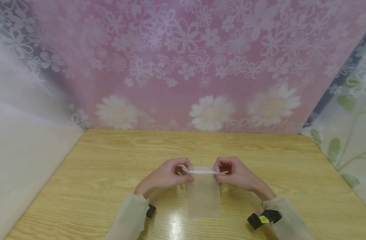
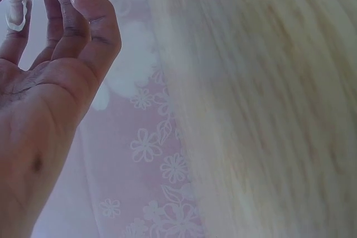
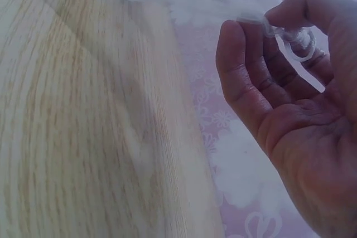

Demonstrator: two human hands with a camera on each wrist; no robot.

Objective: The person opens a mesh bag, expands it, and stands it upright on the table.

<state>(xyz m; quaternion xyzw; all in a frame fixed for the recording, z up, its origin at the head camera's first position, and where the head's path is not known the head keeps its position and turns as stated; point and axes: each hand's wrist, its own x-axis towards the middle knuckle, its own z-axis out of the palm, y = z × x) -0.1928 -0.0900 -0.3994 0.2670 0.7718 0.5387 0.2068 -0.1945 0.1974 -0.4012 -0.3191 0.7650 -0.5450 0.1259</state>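
Observation:
A small translucent whitish drawstring pouch (image 1: 203, 198) hangs between both hands above the table, its gathered white drawstring line running across near the top. My left hand (image 1: 172, 173) pinches the pouch's left upper edge between thumb and fingers. At the opposite upper edge, my right hand (image 1: 235, 173) pinches it the same way. In the right wrist view, a looped white cord (image 3: 301, 57) sticks out past the thumb toward the palm. The left wrist view catches only a bit of white cord (image 2: 17, 16) by the fingers; the pouch itself is mostly out of that view.
A wood-grain table (image 1: 110, 150) lies beneath the hands, with a bright glare spot near its front. Behind it hangs a pink flowered curtain (image 1: 164, 106), and pale curtains flank both sides. Black devices (image 1: 264, 219) are strapped at the wrists over light sleeves.

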